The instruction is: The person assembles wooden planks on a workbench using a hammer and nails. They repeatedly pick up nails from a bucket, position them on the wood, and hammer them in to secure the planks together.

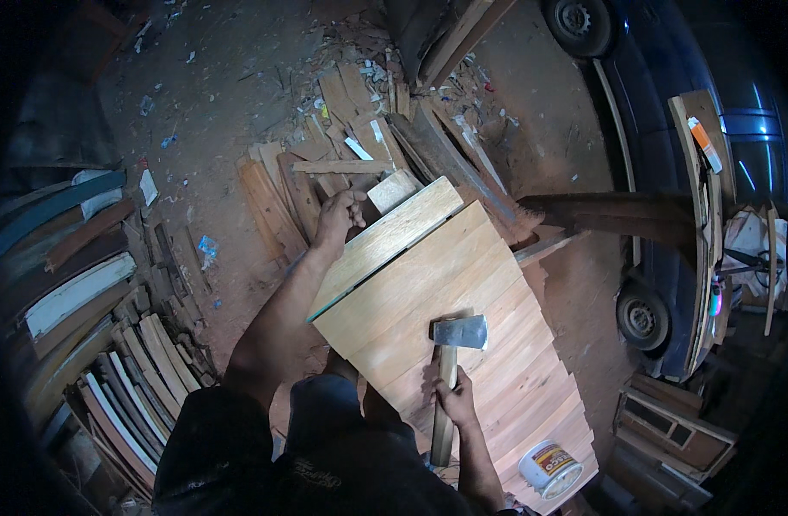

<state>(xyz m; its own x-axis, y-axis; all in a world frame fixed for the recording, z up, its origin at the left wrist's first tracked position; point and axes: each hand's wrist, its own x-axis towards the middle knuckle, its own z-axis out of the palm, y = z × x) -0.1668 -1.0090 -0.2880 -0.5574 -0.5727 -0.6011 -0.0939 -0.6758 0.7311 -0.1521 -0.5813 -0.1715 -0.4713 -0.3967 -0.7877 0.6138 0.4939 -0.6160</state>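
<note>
My right hand is wrapped round the wooden handle of a hatchet. Its grey steel head lies over a panel of joined wooden boards that slants across the space before me. Along the panel's far left end runs a thick pale plank. Beyond that plank, a short pale wooden block sticks out. My left hand is just left of the block, its fingers curled closed; what they hold, if anything, is hidden.
A white tub with a coloured label stands on the panel's near right corner. Scrap boards litter the floor beyond the panel. Stacked timber lines the left side. At right is a blue vehicle, with boards leaning beside it.
</note>
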